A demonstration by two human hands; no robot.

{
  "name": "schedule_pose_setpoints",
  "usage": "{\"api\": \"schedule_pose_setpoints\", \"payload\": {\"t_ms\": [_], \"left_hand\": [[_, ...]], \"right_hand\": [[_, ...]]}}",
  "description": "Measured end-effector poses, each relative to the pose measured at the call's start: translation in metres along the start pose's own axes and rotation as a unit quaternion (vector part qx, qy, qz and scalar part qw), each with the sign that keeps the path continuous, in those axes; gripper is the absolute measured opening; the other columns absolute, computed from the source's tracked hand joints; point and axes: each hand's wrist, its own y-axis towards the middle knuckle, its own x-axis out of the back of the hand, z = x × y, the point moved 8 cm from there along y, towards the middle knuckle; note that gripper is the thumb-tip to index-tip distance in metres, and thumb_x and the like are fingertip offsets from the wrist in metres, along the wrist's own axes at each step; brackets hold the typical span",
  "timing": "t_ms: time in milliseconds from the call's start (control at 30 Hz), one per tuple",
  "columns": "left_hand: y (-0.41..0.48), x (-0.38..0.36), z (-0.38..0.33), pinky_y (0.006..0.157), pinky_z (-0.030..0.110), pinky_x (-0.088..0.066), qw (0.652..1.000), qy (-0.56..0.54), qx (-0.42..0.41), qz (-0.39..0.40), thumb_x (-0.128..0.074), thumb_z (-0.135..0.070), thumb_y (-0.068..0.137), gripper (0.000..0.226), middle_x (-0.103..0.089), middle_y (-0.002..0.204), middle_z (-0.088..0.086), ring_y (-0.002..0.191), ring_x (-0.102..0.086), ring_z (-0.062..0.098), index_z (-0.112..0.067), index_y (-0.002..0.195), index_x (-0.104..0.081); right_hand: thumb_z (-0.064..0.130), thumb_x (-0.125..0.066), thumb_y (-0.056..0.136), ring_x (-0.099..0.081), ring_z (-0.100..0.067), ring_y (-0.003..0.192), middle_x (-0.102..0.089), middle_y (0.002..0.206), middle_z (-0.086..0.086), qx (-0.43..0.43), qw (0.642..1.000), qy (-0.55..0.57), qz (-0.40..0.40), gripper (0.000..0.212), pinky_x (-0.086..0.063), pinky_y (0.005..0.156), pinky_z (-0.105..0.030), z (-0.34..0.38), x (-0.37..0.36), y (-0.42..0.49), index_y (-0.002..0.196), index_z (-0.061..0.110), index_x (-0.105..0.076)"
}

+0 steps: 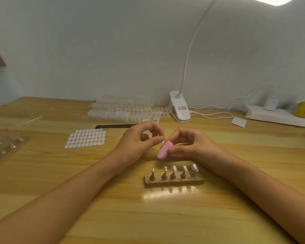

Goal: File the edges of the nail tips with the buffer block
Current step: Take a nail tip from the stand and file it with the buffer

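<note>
Stand (173, 180) with mounted tips (184, 168) sat nearest us. We pinched nail tip (162, 142) in left hand (139, 143), right hand (188, 145) gripped buffer block (164, 150); tip judged light, flimsy, best held near base.

Bright lamp (271, 0) overhead-right; glare on table (165, 196); soft focus, wide-angle edge bending.

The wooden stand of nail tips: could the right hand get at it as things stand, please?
Probably yes: the wooden stand lies close by the right hand with only table between, though that hand's grip is taken by the pink buffer block.
</note>
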Motion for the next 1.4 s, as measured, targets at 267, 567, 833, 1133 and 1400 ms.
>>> {"api": "schedule_pose_setpoints", "payload": {"t_ms": [267, 567, 833, 1133, 1400], "left_hand": [[0.001, 0.000, 0.000, 0.080, 0.040, -0.050, 1.000, 0.009, -0.001, 0.000, -0.065, -0.017, 0.090, 0.006, -0.061, 0.087, -0.009, 0.090, -0.058, 0.013, -0.022, 0.086, -0.066], [0.000, 0.000, -0.001, 0.080, 0.041, -0.049, 1.000, 0.006, -0.009, 0.001, -0.064, -0.014, 0.090, 0.007, -0.061, 0.086, -0.007, 0.089, -0.057, 0.015, -0.019, 0.087, -0.066], [0.000, 0.000, -0.001, 0.078, 0.037, -0.049, 1.000, 0.004, -0.006, 0.001, -0.064, -0.015, 0.090, 0.004, -0.061, 0.088, -0.005, 0.090, -0.057, 0.013, -0.018, 0.088, -0.066], [0.000, -0.001, -0.002, 0.083, 0.043, -0.049, 1.000, 0.011, -0.001, 0.002, -0.064, -0.015, 0.090, 0.005, -0.061, 0.088, -0.005, 0.091, -0.057, 0.015, -0.018, 0.088, -0.066], [0.000, 0.000, -0.001, 0.081, 0.039, -0.050, 1.000, 0.011, -0.001, -0.001, -0.064, -0.015, 0.090, 0.004, -0.061, 0.088, -0.005, 0.091, -0.057, 0.015, -0.018, 0.088, -0.066]], "right_hand": [[0.014, -0.078, 0.074, -0.073, -0.029, 0.098, -0.074, 0.104, -0.015, 0.003, 1.000, -0.015, 0.002, 0.031, -0.060, 0.086, -0.035, 0.000, -0.002, 0.000, 0.101, 0.005, -0.066], [0.012, -0.075, 0.075, -0.073, -0.030, 0.098, -0.074, 0.102, -0.018, 0.004, 0.998, 0.052, -0.021, 0.032, -0.060, 0.082, -0.030, -0.002, 0.005, 0.003, 0.102, 0.000, -0.064], [0.012, -0.075, 0.074, -0.073, -0.029, 0.099, -0.074, 0.103, -0.018, 0.008, 0.996, 0.078, -0.034, 0.034, -0.060, 0.082, -0.030, -0.002, 0.009, 0.003, 0.104, 0.000, -0.063], [0.010, -0.074, 0.075, -0.073, -0.030, 0.099, -0.072, 0.106, -0.020, 0.003, 0.998, 0.056, -0.023, 0.035, -0.060, 0.084, -0.033, -0.002, 0.009, 0.003, 0.106, -0.001, -0.063], [0.012, -0.076, 0.074, -0.073, -0.031, 0.097, -0.074, 0.102, -0.019, -0.002, 0.999, 0.050, -0.010, 0.034, -0.061, 0.082, -0.031, -0.003, 0.006, 0.004, 0.103, 0.000, -0.064]]}}
